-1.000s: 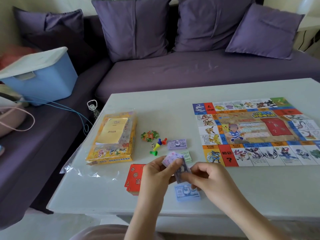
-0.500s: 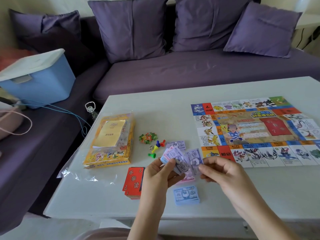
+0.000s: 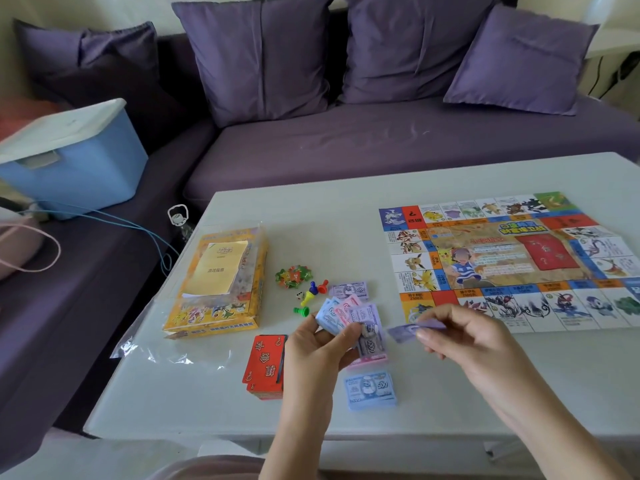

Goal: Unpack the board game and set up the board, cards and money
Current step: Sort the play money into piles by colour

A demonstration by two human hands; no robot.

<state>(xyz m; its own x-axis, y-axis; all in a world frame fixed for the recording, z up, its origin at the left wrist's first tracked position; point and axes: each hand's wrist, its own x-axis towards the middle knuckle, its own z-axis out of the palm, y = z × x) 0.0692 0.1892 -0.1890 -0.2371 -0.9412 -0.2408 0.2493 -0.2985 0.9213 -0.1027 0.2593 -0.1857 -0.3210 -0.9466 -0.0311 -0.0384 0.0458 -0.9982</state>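
The colourful game board (image 3: 512, 261) lies unfolded on the right of the white table (image 3: 346, 216). My left hand (image 3: 318, 344) grips a fanned bundle of play-money notes (image 3: 349, 317), blue, pink and purple. My right hand (image 3: 464, 334) pinches a single purple note (image 3: 405, 332) just right of the fan. A blue 500 stack (image 3: 370, 389) lies near the front edge, a purple stack (image 3: 348, 290) behind the fan, and a pink stack (image 3: 369, 360) partly hidden under my left hand. A red card deck (image 3: 265, 367) sits left of my left hand.
The yellow game box (image 3: 216, 285) with a leaflet lies in a clear plastic wrapper at the table's left. Coloured pawns (image 3: 311, 294), a die and green-red tokens (image 3: 293, 276) sit between box and money. A purple sofa, cushions and a blue lidded bin (image 3: 69, 161) stand behind.
My right hand has pulled one purple note out of the fan and moved it right, away from my left hand. The bundle in my left hand has spread into a wider fan.
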